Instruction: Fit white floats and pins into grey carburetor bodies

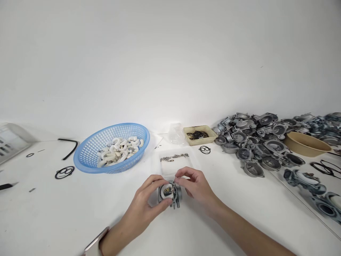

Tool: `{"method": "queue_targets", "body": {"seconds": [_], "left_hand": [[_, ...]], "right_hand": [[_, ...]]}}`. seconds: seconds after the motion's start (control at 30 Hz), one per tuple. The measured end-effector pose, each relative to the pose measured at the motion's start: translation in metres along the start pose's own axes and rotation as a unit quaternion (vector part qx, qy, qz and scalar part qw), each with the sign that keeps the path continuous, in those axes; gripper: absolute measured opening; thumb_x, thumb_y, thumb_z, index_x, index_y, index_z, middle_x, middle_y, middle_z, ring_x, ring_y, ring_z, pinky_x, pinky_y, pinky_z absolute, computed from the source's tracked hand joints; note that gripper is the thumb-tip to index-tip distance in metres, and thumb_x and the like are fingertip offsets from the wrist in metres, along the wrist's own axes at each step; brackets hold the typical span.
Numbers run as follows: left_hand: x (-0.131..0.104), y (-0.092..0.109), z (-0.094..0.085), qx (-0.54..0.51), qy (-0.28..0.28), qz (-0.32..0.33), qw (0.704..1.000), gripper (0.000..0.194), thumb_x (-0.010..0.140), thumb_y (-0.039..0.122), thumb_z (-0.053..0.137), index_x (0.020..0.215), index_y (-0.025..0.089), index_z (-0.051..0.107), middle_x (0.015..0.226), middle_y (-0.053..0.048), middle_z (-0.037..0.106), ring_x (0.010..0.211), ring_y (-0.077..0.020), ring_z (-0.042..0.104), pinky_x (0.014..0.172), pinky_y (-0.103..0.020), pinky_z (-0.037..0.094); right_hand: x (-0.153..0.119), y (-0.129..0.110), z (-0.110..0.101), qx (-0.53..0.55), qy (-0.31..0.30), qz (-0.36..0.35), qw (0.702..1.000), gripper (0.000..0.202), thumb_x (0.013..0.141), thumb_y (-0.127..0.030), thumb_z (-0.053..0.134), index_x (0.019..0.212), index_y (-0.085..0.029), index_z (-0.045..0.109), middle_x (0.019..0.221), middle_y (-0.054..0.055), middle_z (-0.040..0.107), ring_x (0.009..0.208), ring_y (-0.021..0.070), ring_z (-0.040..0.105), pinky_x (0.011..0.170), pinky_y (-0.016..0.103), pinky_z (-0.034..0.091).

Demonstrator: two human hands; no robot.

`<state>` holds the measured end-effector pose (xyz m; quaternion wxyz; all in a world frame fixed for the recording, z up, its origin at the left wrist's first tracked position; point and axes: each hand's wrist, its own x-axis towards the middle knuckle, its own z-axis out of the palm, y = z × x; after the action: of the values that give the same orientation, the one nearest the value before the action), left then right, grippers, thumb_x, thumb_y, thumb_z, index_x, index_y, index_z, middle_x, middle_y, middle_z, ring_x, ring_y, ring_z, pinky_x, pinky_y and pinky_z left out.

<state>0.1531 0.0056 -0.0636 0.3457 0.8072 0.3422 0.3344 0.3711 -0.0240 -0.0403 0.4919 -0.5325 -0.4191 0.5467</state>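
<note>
A: Part [170, 192]: where, pointing how?
B: Front of worktop [80, 220], centre; open face up, stubs [174, 206] towards wearer. Long axis unclear.
A: Grip?
B: Left hand [149, 199] pinches its sides; right hand [196, 185], a tiny piece [175, 180] at far rim.

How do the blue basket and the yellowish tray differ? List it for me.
The basket is blue, while the tray is pale yellow.
The basket is rounded with a perforated wall; the tray is rectangular with solid sides.
The basket looks clearly larger than the tray.
The basket holds curved white parts; the tray holds thin dark loops.
Both are open-topped.
</note>
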Motion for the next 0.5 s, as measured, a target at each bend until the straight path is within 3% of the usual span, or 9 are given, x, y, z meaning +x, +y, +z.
{"method": "queue_targets", "body": {"seconds": [0.13,0.37,0.5], "left_hand": [[0.0005,0.0044,-0.0011,-0.006,-0.007,0.011,1.000,0.031,0.096,0.031,0.073,0.126,0.028,0.069,0.129,-0.007,0.069,0.118,-0.0269,0.067,0.101,-0.040,0.058],[0.0011,0.0080,-0.0020,-0.002,-0.016,0.005,1.000,0.029,0.095,0.028,0.072,0.124,0.028,0.068,0.119,-0.004,0.074,0.102,-0.0229,0.071,0.089,-0.035,0.060],[0.0000,0.0085,-0.0006,-0.010,-0.017,0.006,1.000,0.031,0.095,0.027,0.073,0.125,0.029,0.067,0.121,-0.003,0.073,0.107,-0.0226,0.070,0.092,-0.035,0.059]], "right_hand": [[-0.0005,-0.0013,0.0019,0.018,-0.016,0.020,1.000,0.021,0.076,-0.036,0.080,0.085,-0.019,0.072,0.076,-0.004,0.060,0.046,0.0042,0.031,0.045,0.026,0.020],[0.0006,-0.0025,0.0019,0.035,-0.036,0.035,0.998,0.020,0.073,-0.034,0.081,0.082,-0.019,0.070,0.062,-0.008,0.050,0.045,0.0052,0.028,0.044,0.026,0.021],[0.0004,-0.0027,0.0009,0.029,-0.045,0.036,0.998,0.021,0.075,-0.036,0.081,0.083,-0.020,0.070,0.063,-0.008,0.051,0.045,0.0056,0.029,0.045,0.026,0.022]]}}
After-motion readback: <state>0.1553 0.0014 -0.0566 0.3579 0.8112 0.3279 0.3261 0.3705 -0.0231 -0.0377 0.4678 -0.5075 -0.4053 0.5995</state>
